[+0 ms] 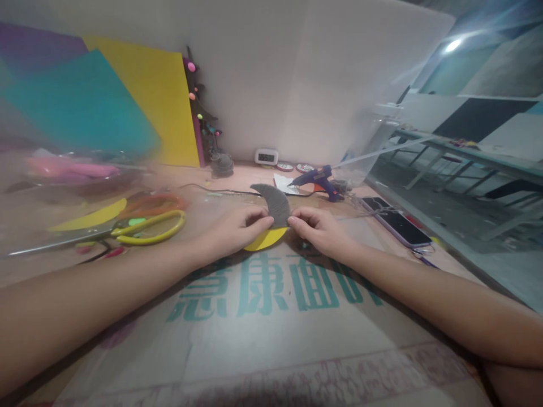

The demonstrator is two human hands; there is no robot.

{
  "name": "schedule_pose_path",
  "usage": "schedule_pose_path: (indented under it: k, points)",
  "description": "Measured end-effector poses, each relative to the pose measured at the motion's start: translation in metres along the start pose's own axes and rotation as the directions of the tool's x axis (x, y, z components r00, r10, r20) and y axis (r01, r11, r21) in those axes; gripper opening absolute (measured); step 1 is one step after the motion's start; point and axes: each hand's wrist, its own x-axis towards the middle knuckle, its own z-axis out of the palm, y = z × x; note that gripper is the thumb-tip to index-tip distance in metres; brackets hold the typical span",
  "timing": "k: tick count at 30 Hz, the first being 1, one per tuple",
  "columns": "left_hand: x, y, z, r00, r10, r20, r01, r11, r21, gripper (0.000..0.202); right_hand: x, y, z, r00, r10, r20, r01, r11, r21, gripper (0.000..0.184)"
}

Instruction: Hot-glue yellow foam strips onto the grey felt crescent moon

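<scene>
Printed sheeting (263, 345) with large green characters lies closest to the camera, spread flat below the fingers, probably to shield the surface underneath. Just beyond it, the left hand (248, 225) and right hand (318, 229) face each other, each with thumb and forefinger pinching one side of a dark grey curved piece (278, 206). Gripping it by both lower edges seems meant to keep it level and steady against the yellow piece (266, 240) showing beneath the fingertips; whether the two are joined, I cannot tell. Scissors (121, 230) with yellow handles lie left of the left fingers, within an easy reach, while a blue glue gun (316, 176) stands beyond the right fingers, its nozzle pointing left, likely parked there to stay handy yet out of the way. Farther right of those fingers rests a phone (396, 220), screen up. Between the fingertips, the grey piece looks like a horn: broad at the base, bending left to a narrow tip, its face finely ribbed. Below it the yellow piece shows a smooth, rounded lower edge.
</scene>
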Motion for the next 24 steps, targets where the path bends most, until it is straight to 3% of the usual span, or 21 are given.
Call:
schedule_pose_path:
  k: [8, 14, 24]
  points:
    - [0.0006, -0.0012, -0.0004, 0.999, 0.038, -0.007, -0.037, 0.998, 0.055, 0.034, 0.0004, -0.0021, 0.0001, 1.0, -0.025, 0.007, 0.025, 1.0, 0.016, 0.026]
    - [0.0002, -0.0005, -0.0012, 1.0, 0.004, -0.023, -0.004, 1.0, 0.006, 0.034, -0.0005, -0.0003, 0.001, 0.998, 0.038, 0.041, -0.043, 0.991, 0.128, 0.027]
    - [0.0016, -0.0023, -0.0002, 0.999, 0.039, -0.007, -0.039, 0.998, 0.051, 0.034, -0.0003, -0.0006, 0.0011, 0.997, 0.055, 0.057, -0.058, 0.997, 0.049, 0.023]
